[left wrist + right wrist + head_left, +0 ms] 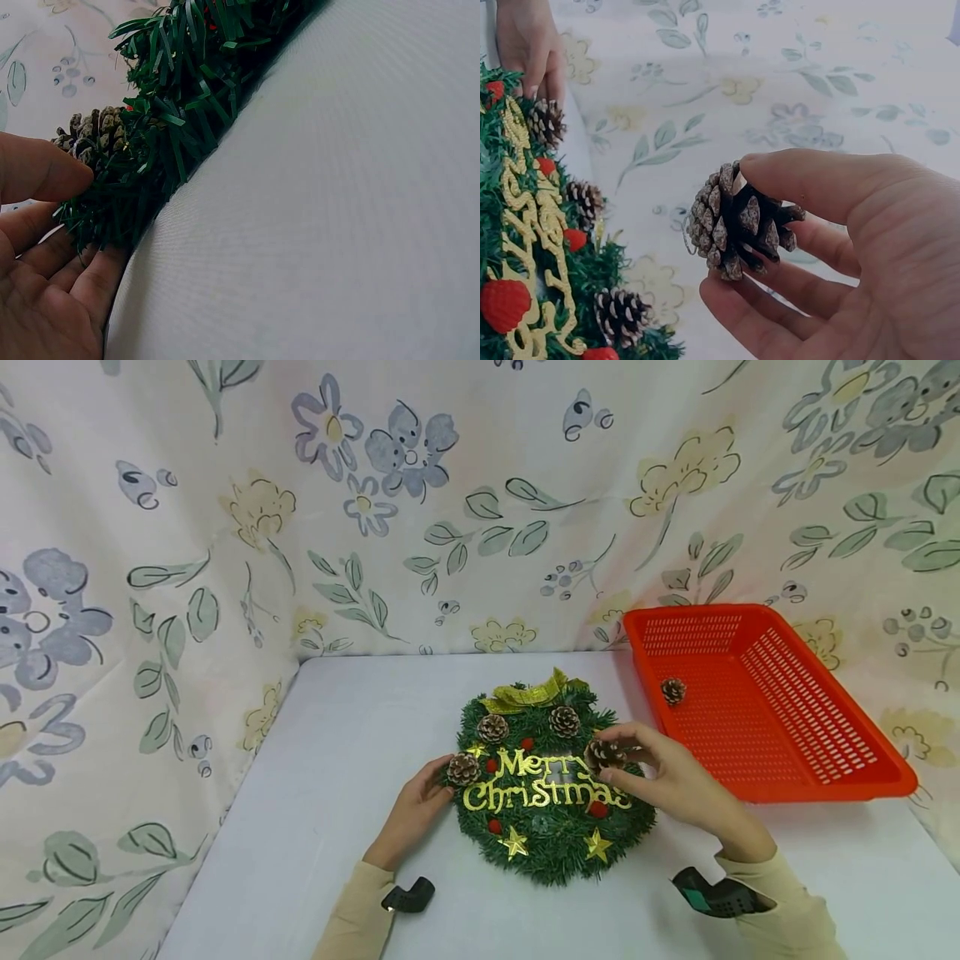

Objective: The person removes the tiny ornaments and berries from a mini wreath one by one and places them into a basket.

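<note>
A green Christmas wreath (551,852) lies on the white table, with gold "Merry Christmas" lettering (546,793), a gold bow (527,695), gold stars and red berries. My left hand (412,814) grips its left edge, thumb beside a pine cone (463,769) and fingers under the greenery (105,206). Two more cones sit in the upper part of the wreath. Between thumb and fingers, my right hand (678,781) pinches a loose pine cone (739,221). It is held over the wreath's right side, and a thin wire loop shows at one end in the right wrist view.
To the right stands a red plastic basket (817,785) with perforated walls, a single pine cone (672,691) inside near its left wall. A floral curtain (465,568) hangs behind the white table (330,727). Each wrist wears a black device.
</note>
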### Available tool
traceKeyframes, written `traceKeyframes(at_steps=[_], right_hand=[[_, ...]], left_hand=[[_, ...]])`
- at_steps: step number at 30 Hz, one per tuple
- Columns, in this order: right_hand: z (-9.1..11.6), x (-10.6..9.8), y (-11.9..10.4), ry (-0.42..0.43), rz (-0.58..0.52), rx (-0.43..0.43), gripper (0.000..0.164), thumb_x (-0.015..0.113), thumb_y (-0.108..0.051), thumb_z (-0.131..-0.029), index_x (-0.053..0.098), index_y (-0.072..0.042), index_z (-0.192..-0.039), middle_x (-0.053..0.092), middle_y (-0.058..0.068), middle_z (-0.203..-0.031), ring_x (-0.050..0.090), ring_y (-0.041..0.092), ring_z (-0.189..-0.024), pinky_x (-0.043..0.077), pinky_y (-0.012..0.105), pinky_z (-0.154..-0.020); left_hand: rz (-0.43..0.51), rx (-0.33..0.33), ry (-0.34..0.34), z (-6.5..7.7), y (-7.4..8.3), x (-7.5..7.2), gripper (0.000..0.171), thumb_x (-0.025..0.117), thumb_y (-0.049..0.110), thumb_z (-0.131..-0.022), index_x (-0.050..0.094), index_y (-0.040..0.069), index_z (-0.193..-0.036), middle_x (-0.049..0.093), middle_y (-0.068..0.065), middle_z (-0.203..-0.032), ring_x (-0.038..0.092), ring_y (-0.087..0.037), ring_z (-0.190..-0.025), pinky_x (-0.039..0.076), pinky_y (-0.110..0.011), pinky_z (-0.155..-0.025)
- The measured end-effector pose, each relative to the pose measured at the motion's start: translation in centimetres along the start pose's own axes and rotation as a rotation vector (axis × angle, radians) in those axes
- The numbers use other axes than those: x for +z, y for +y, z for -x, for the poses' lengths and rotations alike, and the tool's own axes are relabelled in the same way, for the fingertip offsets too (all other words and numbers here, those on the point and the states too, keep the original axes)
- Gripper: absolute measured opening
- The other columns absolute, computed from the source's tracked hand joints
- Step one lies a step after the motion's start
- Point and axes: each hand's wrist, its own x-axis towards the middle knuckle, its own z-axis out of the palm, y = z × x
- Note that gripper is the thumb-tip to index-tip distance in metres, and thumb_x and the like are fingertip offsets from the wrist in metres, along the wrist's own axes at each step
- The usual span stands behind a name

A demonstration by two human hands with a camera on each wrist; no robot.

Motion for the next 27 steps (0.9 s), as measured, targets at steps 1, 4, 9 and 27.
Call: traceKeyframes(at_steps=[1,4,9,27], right_hand=[[-0.1,0.0,0.0,0.006,0.000,-0.003,0.042,0.074,-0.008,-0.092,0.059,-0.011,-0.130,0.065,0.006,-0.127,0.063,0.005,-0.101,0.056,0.019,-0.089],[-0.2,-0.2,-0.2,0.017,-0.006,-0.008,0.040,0.073,-0.006,-0.092,0.059,-0.009,-0.129,0.065,0.007,-0.124,0.064,0.005,-0.099,0.057,0.020,-0.088],[-0.3,-0.6,-0.4,0.035,-0.008,0.019,0.039,0.073,-0.008,-0.093,0.059,-0.009,-0.129,0.064,0.008,-0.126,0.064,0.004,-0.103,0.054,0.014,-0.092],[-1.2,-3.8,-1.8,0.132,0.062,0.078,0.041,0.072,-0.012,-0.095,0.057,-0.012,-0.133,0.062,0.004,-0.119,0.062,0.004,-0.099,0.058,0.016,-0.079]], left_hand=[[0.002,0.000,0.000,0.0,-0.1,0.0,0.055,0.055,0.001,-0.100,0.042,0.008,-0.153,0.036,-0.020,-0.162,0.044,-0.040,-0.144,0.046,-0.043,-0.115],[0.007,-0.012,0.003,0.0,-0.2,0.0,0.055,0.055,0.001,-0.100,0.043,0.009,-0.153,0.037,-0.018,-0.162,0.044,-0.039,-0.144,0.045,-0.042,-0.115],[0.017,-0.014,0.002,-0.1,-0.2,0.0,0.055,0.055,0.000,-0.101,0.043,0.007,-0.153,0.038,-0.017,-0.161,0.044,-0.038,-0.144,0.046,-0.041,-0.115],[0.007,0.007,-0.002,-0.1,-0.3,0.0,0.056,0.055,0.000,-0.100,0.042,0.006,-0.154,0.036,-0.019,-0.162,0.045,-0.041,-0.144,0.047,-0.042,-0.114]])
